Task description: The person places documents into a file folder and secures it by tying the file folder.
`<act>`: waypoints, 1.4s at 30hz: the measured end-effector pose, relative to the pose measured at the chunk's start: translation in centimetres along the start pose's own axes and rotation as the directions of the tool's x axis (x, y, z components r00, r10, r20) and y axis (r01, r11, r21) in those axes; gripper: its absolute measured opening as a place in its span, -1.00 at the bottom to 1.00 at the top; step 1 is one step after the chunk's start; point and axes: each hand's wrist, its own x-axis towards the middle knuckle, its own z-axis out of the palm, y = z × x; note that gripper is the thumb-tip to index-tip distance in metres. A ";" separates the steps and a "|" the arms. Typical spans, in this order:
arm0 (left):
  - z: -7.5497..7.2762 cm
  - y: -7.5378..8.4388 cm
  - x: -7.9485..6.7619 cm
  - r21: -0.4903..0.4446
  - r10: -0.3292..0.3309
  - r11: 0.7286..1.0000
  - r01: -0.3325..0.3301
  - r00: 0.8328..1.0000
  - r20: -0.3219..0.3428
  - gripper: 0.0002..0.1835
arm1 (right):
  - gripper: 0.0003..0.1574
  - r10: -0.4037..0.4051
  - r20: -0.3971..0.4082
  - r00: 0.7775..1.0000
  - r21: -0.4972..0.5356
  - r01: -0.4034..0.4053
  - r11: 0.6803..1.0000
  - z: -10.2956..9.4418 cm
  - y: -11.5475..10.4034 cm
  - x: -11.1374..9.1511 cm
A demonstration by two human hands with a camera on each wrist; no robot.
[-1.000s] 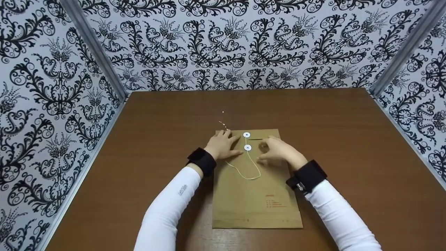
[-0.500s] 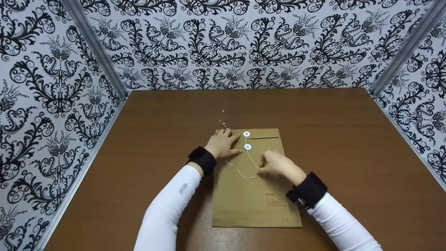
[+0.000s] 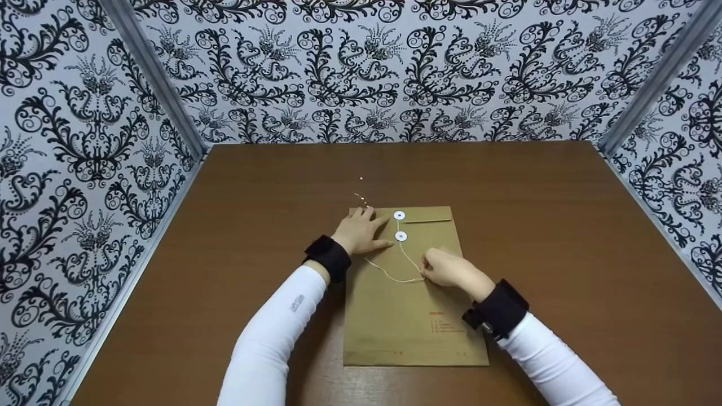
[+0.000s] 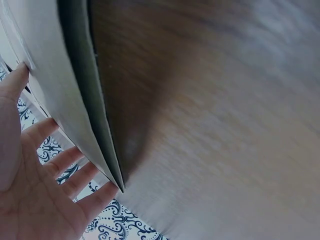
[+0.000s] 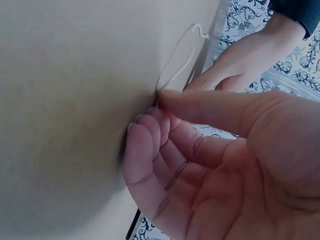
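Observation:
A brown paper document envelope lies flat on the table, its flap at the far end. Two white button discs, an upper one and a lower one, are joined by a pale string. My right hand pinches that string between thumb and fingertips, close over the envelope's middle. In the right wrist view the string runs from the pinch in a loop. My left hand rests with spread fingers on the envelope's upper left corner. The left wrist view shows the envelope's layered side edge beside that hand.
The brown wooden table extends around the envelope. Small white specks lie just beyond the left fingertips. Patterned black-and-white walls close off the back and both sides.
My right hand came down from beside the flap toward me, took hold of the string, then shifted slightly away from me with it. My left hand has stayed in place.

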 end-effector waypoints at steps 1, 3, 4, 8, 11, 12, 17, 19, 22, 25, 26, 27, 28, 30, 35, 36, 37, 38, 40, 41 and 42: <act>0.0 0.0 0.0 -0.001 0.002 1.000 -0.002 1.000 -0.002 -0.22 | -0.79 -0.007 -0.011 1.000 -0.009 0.007 1.000 -0.1 0.1 -0.1; 0.0 0.0 0.0 0.000 0.004 1.000 -0.004 1.000 -0.002 -0.22 | -0.80 -0.014 -0.035 0.999 -0.027 0.013 1.000 -0.2 0.2 -0.2; 0.0 0.0 0.0 0.000 0.005 1.000 -0.005 1.000 -0.001 -0.22 | -0.81 -0.014 -0.050 0.999 -0.035 0.012 0.999 -0.3 0.3 -0.2; 0.0 -0.1 0.1 0.002 0.007 1.000 -0.007 1.000 -0.002 -0.21 | -0.84 0.008 -0.084 0.996 -0.056 -0.013 0.998 -0.8 0.9 -0.4; 0.1 -0.1 0.1 0.001 0.005 1.000 -0.005 1.000 0.004 -0.21 | -0.85 0.027 -0.095 0.995 -0.080 -0.035 0.996 -1.1 1.4 -0.4; 0.1 -0.1 0.1 0.000 0.003 1.000 -0.003 1.000 0.007 -0.20 | -0.85 0.032 -0.098 0.995 -0.086 -0.040 0.995 -1.1 1.6 -0.3; 0.0 -0.1 -0.1 0.001 -0.001 1.000 0.001 1.000 0.009 -0.21 | -0.86 0.023 -0.126 0.992 -0.126 -0.039 0.991 -1.5 2.5 0.2; -0.1 -0.1 -0.1 0.003 0.000 1.000 0.000 1.000 0.013 -0.21 | -0.86 0.017 -0.136 0.991 -0.141 -0.036 0.989 -1.7 2.7 0.5; -0.2 0.0 -0.2 0.005 0.002 1.000 -0.002 1.000 0.015 -0.21 | -0.85 0.022 -0.140 0.990 -0.161 -0.045 0.986 -1.9 3.1 1.0; -0.2 0.0 -0.1 0.019 -0.005 1.000 0.004 1.000 0.029 -0.22 | -0.84 0.037 -0.131 0.991 -0.190 -0.061 0.980 -2.2 3.3 1.5; -0.2 0.1 -0.1 0.026 -0.008 1.000 0.007 0.999 0.035 -0.22 | -0.84 0.046 -0.127 0.991 -0.198 -0.071 0.978 -2.3 3.5 1.7; -0.3 0.1 -0.1 0.031 -0.011 0.999 0.010 0.999 0.040 -0.22 | -0.84 0.052 -0.122 0.991 -0.208 -0.077 0.975 -2.4 3.6 1.9; -0.3 0.1 -0.1 0.034 -0.013 0.999 0.012 0.999 0.046 -0.22 | -0.85 0.058 -0.119 0.991 -0.219 -0.083 0.972 -2.5 3.7 2.1; -0.3 0.1 -0.1 0.039 -0.017 0.999 0.015 0.998 0.056 -0.22 | -0.85 0.072 -0.108 0.992 -0.239 -0.096 0.966 -2.8 4.0 2.5; -0.3 0.1 -0.2 0.021 -0.015 1.000 0.014 0.999 0.045 -0.22 | -0.75 0.050 -0.110 0.993 -0.292 -0.081 0.953 -3.5 4.2 3.5; -0.3 0.1 -0.2 0.019 -0.014 1.000 0.013 0.999 0.044 -0.22 | -0.73 0.043 -0.111 0.993 -0.301 -0.075 0.951 -3.6 4.3 3.7; -0.3 0.1 -0.2 0.016 -0.012 1.000 0.011 0.999 0.042 -0.22 | -0.72 0.036 -0.114 0.993 -0.310 -0.070 0.948 -3.6 4.4 3.8; -0.4 0.1 -0.2 0.013 -0.010 1.000 0.009 0.999 0.041 -0.22 | -0.71 0.030 -0.116 0.993 -0.318 -0.066 0.946 -3.7 4.4 3.9; -0.4 0.1 -0.2 0.010 -0.006 1.000 0.006 0.999 0.039 -0.21 | -0.71 0.023 -0.118 0.993 -0.330 -0.061 0.942 -3.8 4.6 4.2; -0.3 0.2 -0.2 0.011 -0.006 1.000 0.006 0.999 0.037 -0.21 | -0.72 0.012 -0.117 0.993 -0.343 -0.052 0.938 -3.8 4.6 4.4; -0.3 0.2 -0.2 0.012 -0.006 1.000 0.005 0.999 0.035 -0.21 | -0.73 0.002 -0.116 0.993 -0.356 -0.043 0.933 -3.9 4.7 4.5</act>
